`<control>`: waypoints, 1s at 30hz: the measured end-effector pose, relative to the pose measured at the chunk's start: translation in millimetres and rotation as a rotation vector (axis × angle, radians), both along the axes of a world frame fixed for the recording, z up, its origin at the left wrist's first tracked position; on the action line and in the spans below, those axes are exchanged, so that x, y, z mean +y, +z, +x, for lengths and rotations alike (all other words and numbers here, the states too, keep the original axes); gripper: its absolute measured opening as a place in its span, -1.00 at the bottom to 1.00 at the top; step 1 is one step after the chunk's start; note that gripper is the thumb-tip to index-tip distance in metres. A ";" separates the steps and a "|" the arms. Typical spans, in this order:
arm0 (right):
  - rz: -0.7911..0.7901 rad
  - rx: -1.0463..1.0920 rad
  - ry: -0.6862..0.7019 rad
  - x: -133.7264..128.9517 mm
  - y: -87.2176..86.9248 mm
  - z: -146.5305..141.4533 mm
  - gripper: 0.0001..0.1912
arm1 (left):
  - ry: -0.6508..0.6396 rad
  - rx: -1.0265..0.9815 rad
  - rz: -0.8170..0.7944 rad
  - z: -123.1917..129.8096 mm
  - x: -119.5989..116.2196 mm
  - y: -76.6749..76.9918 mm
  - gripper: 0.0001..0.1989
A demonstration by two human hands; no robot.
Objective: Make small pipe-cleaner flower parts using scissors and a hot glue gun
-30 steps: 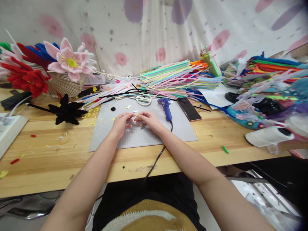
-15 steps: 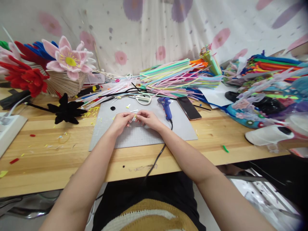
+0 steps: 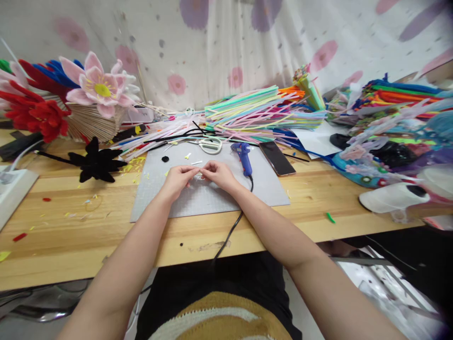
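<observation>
Over the grey cutting mat [image 3: 212,203], my left hand [image 3: 178,181] and my right hand [image 3: 220,175] meet at the fingertips. Both are closed in a pinch around small, thin whitish pieces [image 3: 200,175], mostly covered by the fingers. Small white strips [image 3: 196,163] lie just beyond them. Scissors with pale handles [image 3: 211,146] rest at the mat's back edge. A blue glue gun [image 3: 244,159] lies right of my right hand, its black cord running to the table's front edge. A small black disc [image 3: 165,159] is at the mat's left.
A phone [image 3: 277,158] lies at the mat's right. Behind are bundled pastel pipe cleaners [image 3: 247,108]. A black fuzzy flower [image 3: 95,163], pink flower [image 3: 101,88] and power strip [image 3: 16,189] stand left; a white spool [image 3: 392,197] lies right.
My fingertips have drawn closer together, and the small pieces between them show less. The camera view has shifted slightly.
</observation>
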State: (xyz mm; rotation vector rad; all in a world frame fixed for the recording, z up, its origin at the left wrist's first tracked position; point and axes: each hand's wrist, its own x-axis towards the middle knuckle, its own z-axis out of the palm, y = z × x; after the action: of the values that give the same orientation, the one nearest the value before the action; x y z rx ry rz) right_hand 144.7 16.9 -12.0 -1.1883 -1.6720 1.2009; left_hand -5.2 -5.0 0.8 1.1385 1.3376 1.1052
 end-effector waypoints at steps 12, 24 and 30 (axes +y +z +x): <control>-0.274 0.290 0.089 0.2 8.5 4.9 -0.85 | 0.024 -0.025 -0.012 2.1 0.4 2.3 -0.70; -0.157 0.254 0.089 2.2 5.5 4.7 -0.80 | -0.015 -0.186 -0.067 -2.4 -1.7 5.7 -0.59; -0.145 0.229 0.156 2.2 6.4 8.8 -0.78 | -0.043 -0.137 -0.085 -2.6 -1.2 4.5 -0.58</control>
State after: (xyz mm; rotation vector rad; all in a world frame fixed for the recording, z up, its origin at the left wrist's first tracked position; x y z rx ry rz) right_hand 153.6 19.1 -5.6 -0.9762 -1.5483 1.5169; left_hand -7.8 -6.2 5.3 1.0071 1.2367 1.0656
